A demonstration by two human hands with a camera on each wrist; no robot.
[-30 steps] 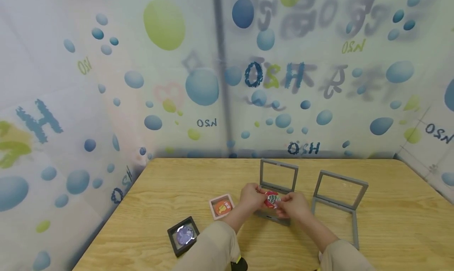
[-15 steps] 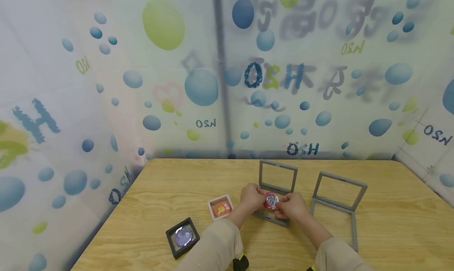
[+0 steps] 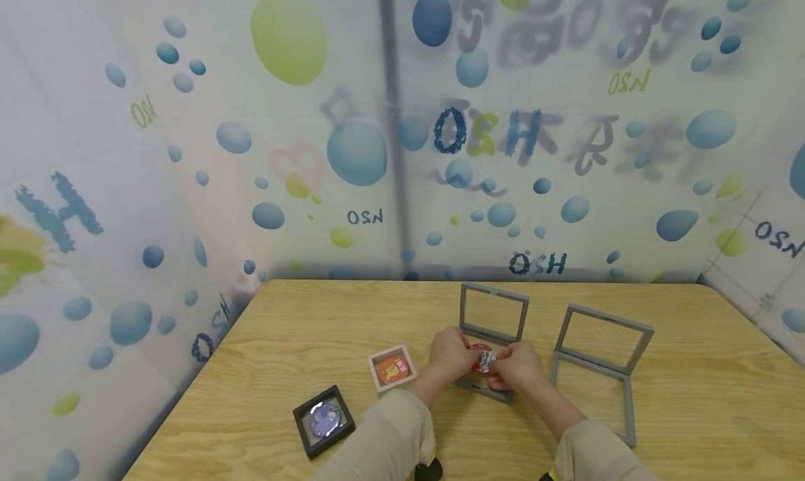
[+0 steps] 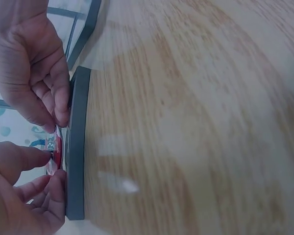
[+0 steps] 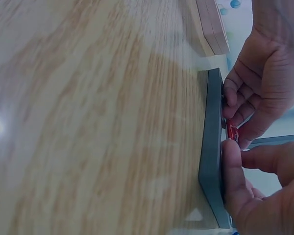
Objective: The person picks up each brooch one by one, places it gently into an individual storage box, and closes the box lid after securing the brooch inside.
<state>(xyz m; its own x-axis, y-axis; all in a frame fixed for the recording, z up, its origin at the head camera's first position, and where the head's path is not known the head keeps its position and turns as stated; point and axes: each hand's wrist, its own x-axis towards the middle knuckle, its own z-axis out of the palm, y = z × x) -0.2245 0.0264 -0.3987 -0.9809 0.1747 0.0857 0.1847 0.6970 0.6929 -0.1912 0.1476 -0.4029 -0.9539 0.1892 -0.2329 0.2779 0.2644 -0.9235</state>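
A shiny red round badge (image 3: 483, 365) with a green and white print is pinched between both hands, over the base of an open grey display frame (image 3: 484, 389). My left hand (image 3: 451, 352) grips its left edge with thumb and fingertips. The right hand (image 3: 520, 365) pinches the opposite edge. In the left wrist view the badge (image 4: 57, 147) stands close over the base, fingertips of both hands right at the frame's grey rim (image 4: 77, 147). Only a red sliver of the badge (image 5: 232, 131) shows between the fingers in the right wrist view.
Another open grey frame (image 3: 629, 397) stands to the right, its lid raised. Left of the hands, a pink frame (image 3: 375, 372) holds an orange badge (image 3: 393, 370). Nearer lies a black frame (image 3: 307, 439) with a purple badge (image 3: 325, 419). A patterned curtain (image 3: 358, 257) hangs behind the wooden table.
The badge has tilted between the hands, and its face looks more covered than half a second ago. My left hand has shifted slightly right over it. The frames stay put.
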